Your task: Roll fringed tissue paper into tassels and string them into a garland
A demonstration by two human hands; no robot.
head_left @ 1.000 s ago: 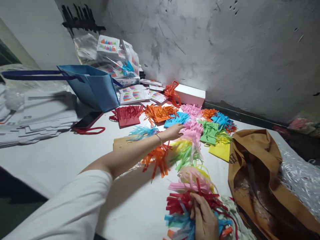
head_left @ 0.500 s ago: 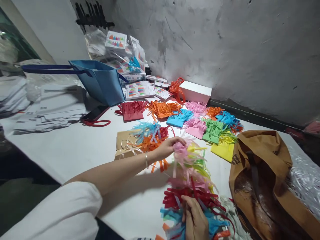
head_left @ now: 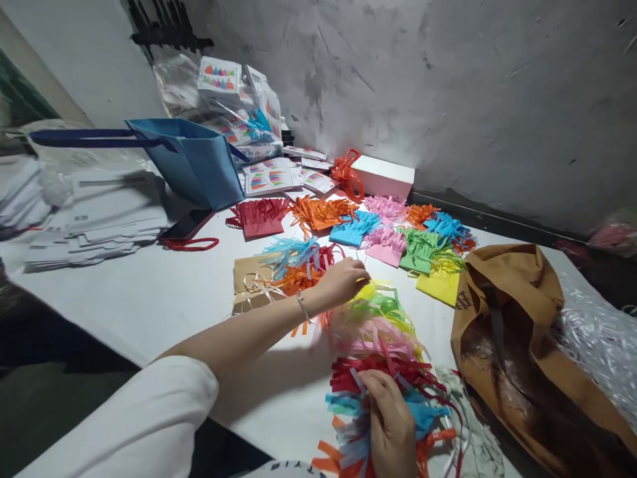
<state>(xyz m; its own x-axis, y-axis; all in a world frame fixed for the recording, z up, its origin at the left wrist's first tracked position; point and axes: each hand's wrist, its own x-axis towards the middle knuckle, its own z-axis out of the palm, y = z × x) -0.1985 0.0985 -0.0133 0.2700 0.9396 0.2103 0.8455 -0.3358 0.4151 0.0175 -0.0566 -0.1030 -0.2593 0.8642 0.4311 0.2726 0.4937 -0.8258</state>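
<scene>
My left hand [head_left: 346,285] reaches over the table with its fingers curled together; what they pinch is too small to make out. Just below it, pink and yellow tissue-paper fringe is blurred by motion. My right hand [head_left: 391,421] pinches a tissue-paper tassel garland near the front edge, by its red tassel [head_left: 348,373]. Along this garland lie a pink tassel [head_left: 378,335], a green tassel [head_left: 385,304], a blue tassel [head_left: 430,411] and orange strips [head_left: 328,458]. Left of my left hand, orange fringe [head_left: 298,279] and light-blue fringe [head_left: 286,255] lie by brown card [head_left: 246,272] with pale ribbon.
Folded fringed paper packs, such as a yellow pack [head_left: 438,287] and a red pack [head_left: 261,219], line the back. A blue bag [head_left: 199,166], a phone [head_left: 186,226] and stacked white sheets [head_left: 117,206] stand left. A brown bag [head_left: 517,279] sits right, a white box [head_left: 383,172] behind.
My left hand has moved up off the pink tassel, which now smears below it. My right hand stays on the garland by the red tassel. The view has shifted slightly.
</scene>
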